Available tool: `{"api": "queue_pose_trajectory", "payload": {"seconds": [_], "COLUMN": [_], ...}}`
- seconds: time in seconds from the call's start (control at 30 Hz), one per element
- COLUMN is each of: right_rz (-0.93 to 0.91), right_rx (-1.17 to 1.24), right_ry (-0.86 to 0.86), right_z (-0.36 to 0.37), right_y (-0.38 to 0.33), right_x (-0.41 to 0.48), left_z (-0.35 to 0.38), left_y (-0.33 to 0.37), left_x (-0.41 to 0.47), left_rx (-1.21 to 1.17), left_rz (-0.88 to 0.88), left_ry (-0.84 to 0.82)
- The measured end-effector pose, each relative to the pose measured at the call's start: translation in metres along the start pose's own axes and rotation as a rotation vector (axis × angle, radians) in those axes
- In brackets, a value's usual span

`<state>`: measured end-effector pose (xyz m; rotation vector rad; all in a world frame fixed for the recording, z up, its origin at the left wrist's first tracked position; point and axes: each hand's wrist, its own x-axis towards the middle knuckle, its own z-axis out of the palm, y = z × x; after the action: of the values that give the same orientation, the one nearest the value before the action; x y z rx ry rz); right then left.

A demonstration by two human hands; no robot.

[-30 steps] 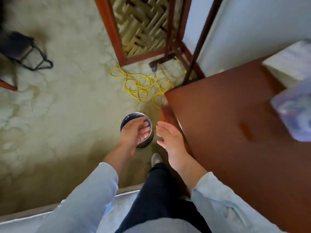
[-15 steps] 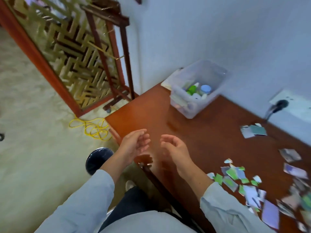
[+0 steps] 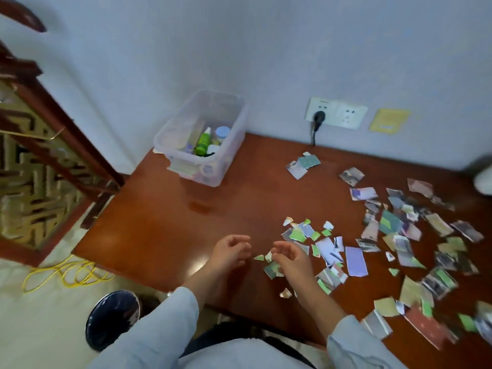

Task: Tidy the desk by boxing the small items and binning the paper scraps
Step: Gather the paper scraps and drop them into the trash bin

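**Scraps across the desk, both hands loose above them**

The paper scraps (image 3: 356,261) lie scattered over the right half of the desk (image 3: 165,230), thickest toward the right edge, where motion blur smears them and the frame cuts some off. The clear plastic box (image 3: 207,174) stands at the desk's back left corner against the wall. It holds a green bottle (image 3: 203,141) and a blue-capped jar (image 3: 222,132); the other small items in it are hard to make out. The bin (image 3: 114,315) sits on the floor below the desk's left front corner, its near side hidden by the left sleeve.

The left hand (image 3: 231,251) hovers over bare wood, fingers loosely curled and holding nothing. The right hand (image 3: 290,258) hangs just beside it over the nearest scraps, fingers likewise slack; whether its fingertips touch paper cannot be told.

A black plug (image 3: 318,118) sits in the wall socket (image 3: 346,117). A yellow cable (image 3: 64,275) lies on the floor.
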<state>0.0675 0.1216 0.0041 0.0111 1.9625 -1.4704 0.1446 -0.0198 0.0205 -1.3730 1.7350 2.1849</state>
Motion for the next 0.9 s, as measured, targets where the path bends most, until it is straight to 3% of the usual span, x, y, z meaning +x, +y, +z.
{"api": "queue_pose_trajectory", "payload": {"seconds": [0.1,0.2,0.4,0.63,0.9], "right_rz": [0.042,0.089,0.162,0.201,0.209], "right_rx": [-0.096,-0.378,-0.756,-0.801,-0.745], "right_ry": [0.119,0.207,0.229,0.29,0.35], "right_z": [-0.006,-0.005,0.012,0.028,0.036], "right_y": [0.016,0.03,0.041,0.04,0.039], "right_x": [0.004,0.006,0.009,0.017,0.019], "left_z": [0.005,0.006,0.001,0.002,0.003], "left_y": [-0.008,-0.017,-0.03,-0.028,-0.027], "left_x": [0.017,0.033,0.058,0.076,0.088], "left_rx": [0.257,0.487,0.935,1.194,1.24], "left_rz": [0.04,0.129,0.266,0.494,0.573], "left_ry": [-0.069,-0.124,-0.234,-0.33,-0.359]}}
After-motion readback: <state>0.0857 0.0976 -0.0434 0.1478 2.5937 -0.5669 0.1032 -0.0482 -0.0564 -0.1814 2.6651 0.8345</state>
